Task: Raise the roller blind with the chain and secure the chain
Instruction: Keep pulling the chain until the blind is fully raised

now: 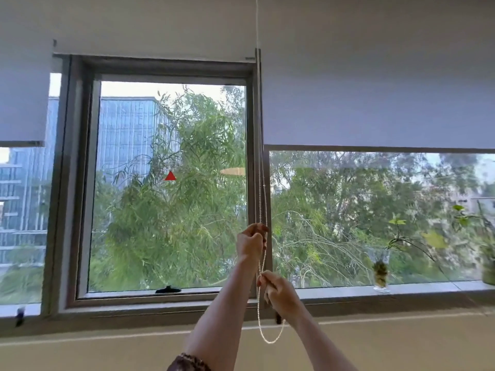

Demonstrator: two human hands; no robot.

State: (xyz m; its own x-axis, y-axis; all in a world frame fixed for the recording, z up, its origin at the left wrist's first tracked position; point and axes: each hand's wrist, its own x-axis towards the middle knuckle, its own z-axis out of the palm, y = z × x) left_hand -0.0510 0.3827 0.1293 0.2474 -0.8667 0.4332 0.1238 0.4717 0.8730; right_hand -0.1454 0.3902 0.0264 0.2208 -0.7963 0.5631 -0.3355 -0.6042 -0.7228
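A white roller blind [160, 30] hangs over the middle window, its bottom bar near the top of the frame. Down the frame's right side runs its bead chain [261, 183]. My left hand [250, 243] grips the chain at about mid-window height. Lower down, just above the sill, my right hand [281, 294] holds the chain too. The chain's loop [270, 340] dangles below the sill against the wall.
A second blind [375, 103] covers the upper half of the right window, and a third blind [22, 103] hangs at the left. A glass vase with cuttings [380, 271] and leafy plants [482, 250] stand on the right sill. A black window handle [168, 289] sits at the middle pane's bottom.
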